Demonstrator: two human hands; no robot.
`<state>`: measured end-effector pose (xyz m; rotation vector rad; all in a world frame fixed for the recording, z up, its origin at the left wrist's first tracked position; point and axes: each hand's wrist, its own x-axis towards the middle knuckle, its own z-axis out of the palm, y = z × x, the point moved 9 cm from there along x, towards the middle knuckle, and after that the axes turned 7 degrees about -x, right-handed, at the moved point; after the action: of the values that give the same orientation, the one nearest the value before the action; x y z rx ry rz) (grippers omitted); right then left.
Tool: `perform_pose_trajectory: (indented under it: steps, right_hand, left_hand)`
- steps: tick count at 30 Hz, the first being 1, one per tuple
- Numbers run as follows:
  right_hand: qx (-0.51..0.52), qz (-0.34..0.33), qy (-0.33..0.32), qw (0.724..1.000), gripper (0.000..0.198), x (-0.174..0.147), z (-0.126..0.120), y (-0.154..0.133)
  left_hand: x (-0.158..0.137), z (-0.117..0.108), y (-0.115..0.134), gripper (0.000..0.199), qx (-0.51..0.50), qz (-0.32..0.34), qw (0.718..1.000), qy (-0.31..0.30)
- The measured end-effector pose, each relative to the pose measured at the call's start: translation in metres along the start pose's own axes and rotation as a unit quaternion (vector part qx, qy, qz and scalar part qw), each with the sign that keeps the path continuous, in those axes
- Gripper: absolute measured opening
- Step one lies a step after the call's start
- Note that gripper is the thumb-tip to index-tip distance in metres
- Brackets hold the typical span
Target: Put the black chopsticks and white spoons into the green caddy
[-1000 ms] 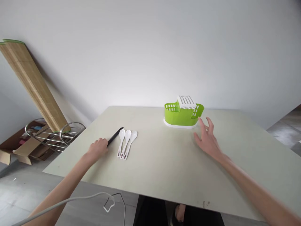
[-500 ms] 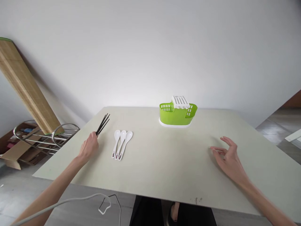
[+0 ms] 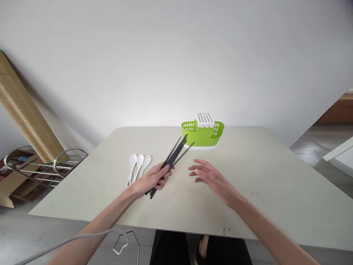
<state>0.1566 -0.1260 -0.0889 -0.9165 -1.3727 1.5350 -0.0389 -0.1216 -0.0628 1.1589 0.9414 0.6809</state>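
Sticks (image 3: 172,159) gripped around mid-length by left hand (image 3: 154,178), likely for balance, tips (image 3: 185,137) fanned toward 1 o'clock. Right hand (image 3: 211,179) loose, nothing grasped. Basket (image 3: 203,135) stood at table's (image 3: 242,151) 12 o'clock, likely steadied by flat base (image 3: 205,148).

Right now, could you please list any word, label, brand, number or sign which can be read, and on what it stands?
None can be read.
White spoons: dark handle marks, too small to read.
Green basket, black chopsticks: no lettering visible.
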Motion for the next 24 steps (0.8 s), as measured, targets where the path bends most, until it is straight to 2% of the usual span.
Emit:
perform_pose_trajectory:
  steps: [2,4,6,9,13,18,21,24]
  right_hand:
    - [0.123,0.010,-0.027,0.992,0.047,0.010,0.027,-0.005]
    - [0.210,0.024,-0.034,0.977,0.043,0.019,0.043,-0.006]
    - [0.266,0.061,-0.031,0.962,0.038,0.026,0.053,0.001]
    - [0.312,0.111,-0.022,0.943,0.039,0.031,0.061,0.012]
    - [0.328,0.097,0.001,0.940,0.051,0.035,0.058,0.010]
    - [0.352,0.002,0.066,0.934,0.054,0.044,0.026,-0.011]
    - [0.327,-0.040,0.108,0.938,0.056,0.046,0.007,-0.022]
    - [0.313,-0.062,0.138,0.938,0.056,0.046,0.001,-0.029]
  left_hand:
    - [-0.002,0.029,-0.012,0.046,-0.044,-0.047,0.996,-0.061]
    - [-0.006,0.046,-0.021,0.043,-0.072,-0.081,0.988,-0.107]
    - [-0.010,0.055,-0.028,0.042,-0.085,-0.106,0.982,-0.135]
    - [-0.013,0.058,-0.032,0.040,-0.093,-0.119,0.978,-0.142]
    - [-0.016,0.055,-0.033,0.043,-0.095,-0.105,0.983,-0.118]
    - [-0.019,0.043,-0.044,0.061,-0.122,-0.094,0.986,-0.062]
    - [-0.015,0.034,-0.058,0.058,-0.217,-0.101,0.971,0.008]
    - [-0.008,0.031,-0.065,0.050,-0.321,-0.107,0.939,0.058]
